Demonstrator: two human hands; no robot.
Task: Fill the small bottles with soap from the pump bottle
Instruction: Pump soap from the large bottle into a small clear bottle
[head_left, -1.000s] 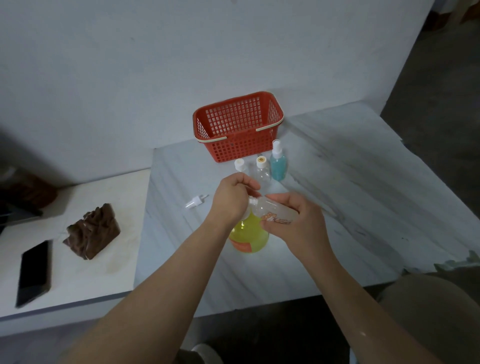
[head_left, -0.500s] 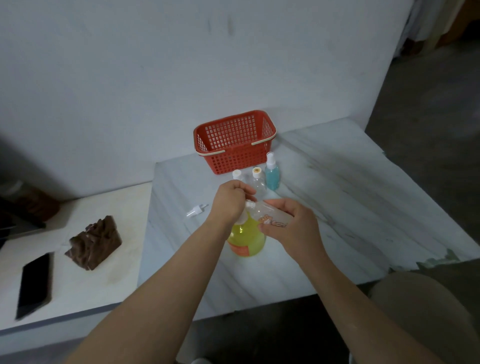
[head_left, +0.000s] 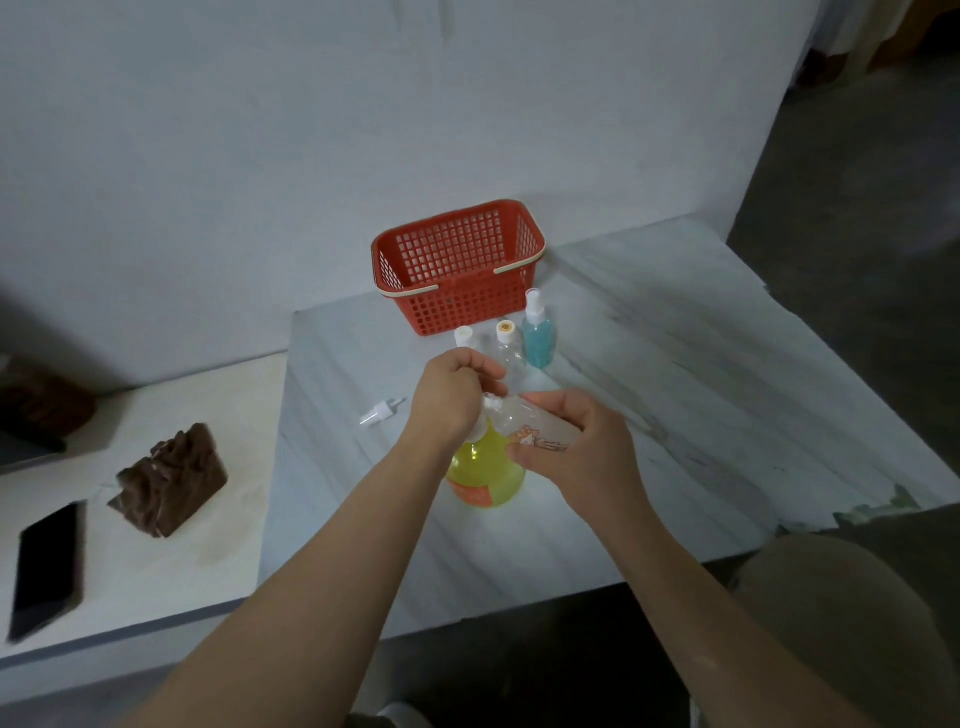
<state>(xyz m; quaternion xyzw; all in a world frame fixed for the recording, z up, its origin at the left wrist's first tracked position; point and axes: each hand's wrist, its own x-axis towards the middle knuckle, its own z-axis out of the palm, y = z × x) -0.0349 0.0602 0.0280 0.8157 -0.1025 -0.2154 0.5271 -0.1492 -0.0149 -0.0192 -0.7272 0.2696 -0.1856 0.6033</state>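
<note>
Standing near the front middle of the marble-patterned table (head_left: 701, 405), the pump bottle (head_left: 488, 475) shows yellow liquid and an orange label. Its top is covered by the left hand (head_left: 449, 400), whose fingers curl down over the pump head. The right hand (head_left: 582, 457) grips a small clear bottle (head_left: 537, 434) with a printed figure on it, thumb below and fingers wrapped over its body. That bottle lies tilted almost flat, its neck pointing left and meeting the left hand's fingers just above the pump bottle. Whether the spout sits in the neck cannot be told, as the fingers hide it.

Behind the hands, close together, stand a white-capped bottle (head_left: 464, 336), partly hidden by the left hand, a clear bottle with a yellowish cap (head_left: 506, 349) and a spray bottle of blue liquid (head_left: 538, 340). Just behind these sits a red mesh basket (head_left: 457, 306) with pale handles. A loose white spray top (head_left: 380, 413) lies on the table to the left of the left hand. On a lower white surface (head_left: 156, 571) further left rest a brown carved block (head_left: 171, 480) and a black phone (head_left: 47, 566).
</note>
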